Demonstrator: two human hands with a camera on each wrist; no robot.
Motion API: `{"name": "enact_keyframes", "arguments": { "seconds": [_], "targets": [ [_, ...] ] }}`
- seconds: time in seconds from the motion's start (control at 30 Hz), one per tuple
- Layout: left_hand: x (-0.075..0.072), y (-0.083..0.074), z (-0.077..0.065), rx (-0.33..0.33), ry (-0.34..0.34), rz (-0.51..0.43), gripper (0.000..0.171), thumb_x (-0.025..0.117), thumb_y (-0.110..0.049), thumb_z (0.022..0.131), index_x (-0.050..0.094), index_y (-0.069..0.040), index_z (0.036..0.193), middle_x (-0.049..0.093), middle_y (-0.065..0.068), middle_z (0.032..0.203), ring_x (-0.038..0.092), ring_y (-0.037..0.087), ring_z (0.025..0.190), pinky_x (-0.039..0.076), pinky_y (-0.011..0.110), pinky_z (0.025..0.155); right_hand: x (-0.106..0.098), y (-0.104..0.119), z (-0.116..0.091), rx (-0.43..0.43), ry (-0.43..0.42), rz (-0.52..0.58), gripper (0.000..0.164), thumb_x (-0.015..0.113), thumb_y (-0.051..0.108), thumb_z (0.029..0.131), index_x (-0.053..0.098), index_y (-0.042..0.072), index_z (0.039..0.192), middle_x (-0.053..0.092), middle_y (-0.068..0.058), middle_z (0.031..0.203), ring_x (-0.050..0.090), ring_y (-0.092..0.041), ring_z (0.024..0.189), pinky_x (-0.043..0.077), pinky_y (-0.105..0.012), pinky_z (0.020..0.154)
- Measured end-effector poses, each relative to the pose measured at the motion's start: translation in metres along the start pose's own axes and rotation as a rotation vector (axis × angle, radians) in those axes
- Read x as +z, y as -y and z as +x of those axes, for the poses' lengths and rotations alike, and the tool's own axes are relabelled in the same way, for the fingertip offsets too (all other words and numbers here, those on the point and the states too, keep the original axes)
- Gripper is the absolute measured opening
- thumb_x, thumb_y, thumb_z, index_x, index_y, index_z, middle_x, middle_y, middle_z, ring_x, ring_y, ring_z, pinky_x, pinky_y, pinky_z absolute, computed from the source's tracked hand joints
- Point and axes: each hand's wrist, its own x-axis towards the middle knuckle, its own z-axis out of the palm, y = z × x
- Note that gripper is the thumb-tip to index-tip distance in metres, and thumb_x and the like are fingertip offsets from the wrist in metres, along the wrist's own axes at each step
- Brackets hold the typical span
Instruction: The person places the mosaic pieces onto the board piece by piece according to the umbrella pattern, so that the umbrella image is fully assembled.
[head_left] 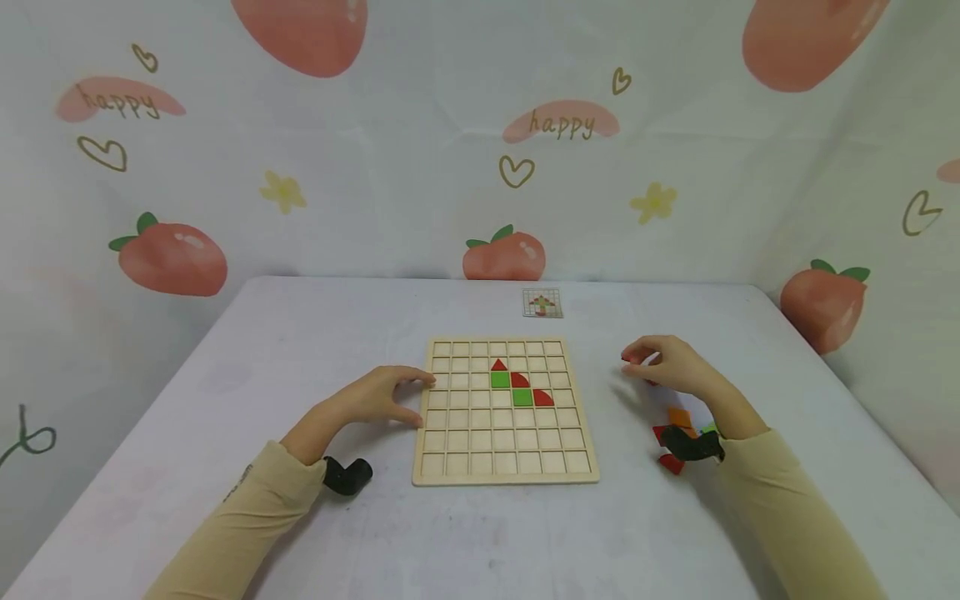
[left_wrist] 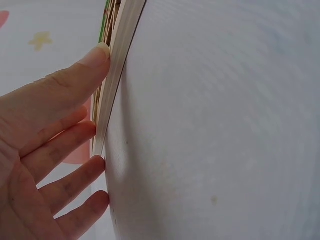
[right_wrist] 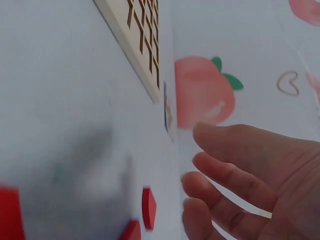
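Grid board (head_left: 457, 442) is set flat on the bench (head_left: 375, 542), between the hands. Seated in it: two green squares (head_left: 500, 380), two red quarter-rounds (head_left: 519, 381), one red triangle (head_left: 498, 366).

Left hand (head_left: 367, 396) is rested at the board's left edge, fingers nearly straight, nothing gripped. Light side contact should be enough; if pushed hard, the board would likely be slid and seated pieces jogged.

Right hand (head_left: 675, 364) is held right of the board, fingers loosely bent, thumb apart; no piece is seen between them. Red pieces (right_wrist: 149, 207) are seen near it on the bench; an orange piece (head_left: 679, 417) is seen near the wrist.

Pieces are best pinched one at a time by their edges, neighbours undragged. Quarter-rounds should be turned before being lowered, cell and colour checked against the pattern card (head_left: 542, 303) beyond the board.
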Motion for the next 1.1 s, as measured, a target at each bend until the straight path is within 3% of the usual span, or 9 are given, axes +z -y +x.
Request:
{"name": "enact_keyframes", "arguments": {
  "seconds": [0.2, 0.57, 0.9, 1.1],
  "targets": [
    [0.000, 0.000, 0.000, -0.007, 0.000, -0.002, 0.062, 0.078, -0.024, 0.075, 0.055, -0.003, 0.128, 0.056, 0.014, 0.133, 0.045, 0.036, 0.129, 0.041, 0.049, 0.104, -0.009, -0.021, -0.019, 0.013, 0.034, -0.038, 0.029, 0.069, 0.024, 0.084, 0.066, 0.003, 0.104, 0.065, -0.006, 0.093, 0.059, -0.017, 0.084, 0.050, -0.023, 0.071],
    [0.000, -0.001, 0.000, -0.019, 0.001, 0.003, 0.062, 0.078, -0.024, 0.074, 0.055, -0.004, 0.129, 0.055, 0.014, 0.133, 0.045, 0.036, 0.129, 0.041, 0.049, 0.104, -0.018, -0.053, -0.056, 0.013, 0.101, -0.028, 0.034, 0.071, 0.026, 0.082, 0.065, 0.004, 0.107, 0.066, -0.010, 0.104, 0.056, 0.000, 0.079, 0.050, -0.017, 0.068],
    [0.001, -0.001, 0.001, 0.008, 0.005, 0.002, 0.061, 0.078, -0.024, 0.075, 0.055, -0.002, 0.128, 0.057, 0.014, 0.132, 0.045, 0.036, 0.129, 0.039, 0.050, 0.106, -0.012, -0.062, -0.064, -0.057, 0.124, 0.003, 0.029, 0.072, 0.023, 0.081, 0.065, 0.005, 0.102, 0.066, -0.005, 0.097, 0.053, 0.002, 0.075, 0.050, -0.017, 0.066],
    [0.001, -0.001, -0.001, 0.000, 0.001, 0.003, 0.061, 0.078, -0.023, 0.075, 0.055, -0.002, 0.128, 0.057, 0.013, 0.132, 0.044, 0.036, 0.129, 0.039, 0.050, 0.106, -0.008, -0.061, -0.063, -0.050, 0.116, 0.006, 0.029, 0.072, 0.022, 0.081, 0.065, 0.004, 0.102, 0.066, -0.004, 0.096, 0.052, 0.002, 0.075, 0.050, -0.017, 0.065]
  ]
}}
